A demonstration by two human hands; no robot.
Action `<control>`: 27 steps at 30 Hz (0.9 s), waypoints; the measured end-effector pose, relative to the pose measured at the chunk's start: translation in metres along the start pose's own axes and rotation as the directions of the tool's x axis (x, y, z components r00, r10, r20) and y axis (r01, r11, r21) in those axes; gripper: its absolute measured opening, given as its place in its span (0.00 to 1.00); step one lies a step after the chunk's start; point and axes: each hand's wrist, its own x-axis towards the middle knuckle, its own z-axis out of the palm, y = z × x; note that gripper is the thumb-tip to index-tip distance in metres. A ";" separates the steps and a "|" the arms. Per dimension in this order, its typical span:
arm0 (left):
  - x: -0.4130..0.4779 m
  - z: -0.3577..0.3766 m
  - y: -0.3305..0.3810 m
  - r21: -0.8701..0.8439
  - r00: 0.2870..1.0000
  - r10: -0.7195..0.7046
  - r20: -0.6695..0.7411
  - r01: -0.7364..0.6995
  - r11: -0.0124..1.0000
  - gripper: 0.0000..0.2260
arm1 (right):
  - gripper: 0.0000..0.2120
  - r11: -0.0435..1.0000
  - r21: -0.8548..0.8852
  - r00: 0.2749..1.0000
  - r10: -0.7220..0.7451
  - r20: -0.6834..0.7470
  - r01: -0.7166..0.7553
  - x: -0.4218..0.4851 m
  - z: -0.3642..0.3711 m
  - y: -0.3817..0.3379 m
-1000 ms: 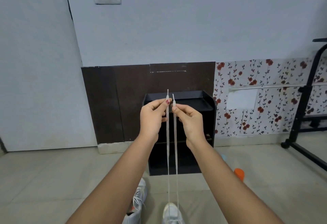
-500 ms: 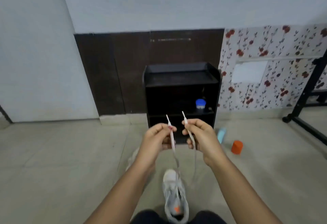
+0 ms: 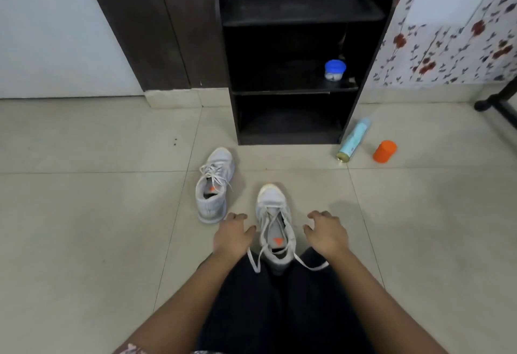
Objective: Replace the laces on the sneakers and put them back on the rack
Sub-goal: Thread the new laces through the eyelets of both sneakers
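A white sneaker stands on the floor tiles between my knees, toe toward the black shoe rack. Its white lace is threaded through the eyelets, and both loose ends trail over my dark trousers and vanish under my wrists. My left hand hovers palm down just left of this sneaker, fingers loosely curled and spread. On the other side, my right hand is held the same way. No lace shows between the fingers of either hand. The second sneaker, laced, lies farther left.
A blue-lidded jar sits on the rack's middle shelf. A pale blue spray can lies beside the rack's right foot, with an orange cap next to it. A black stand's foot reaches in at the right.
Both hands came down from chest height, where they pinched the lace tips upright, to either side of the sneaker. The lace went slack, and my view tilted down toward the floor.
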 end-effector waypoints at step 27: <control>0.081 0.070 -0.011 -0.288 0.975 0.110 0.193 -0.051 0.956 0.35 | 0.08 0.961 0.004 0.961 -0.277 0.015 0.277 0.128 0.060 -0.052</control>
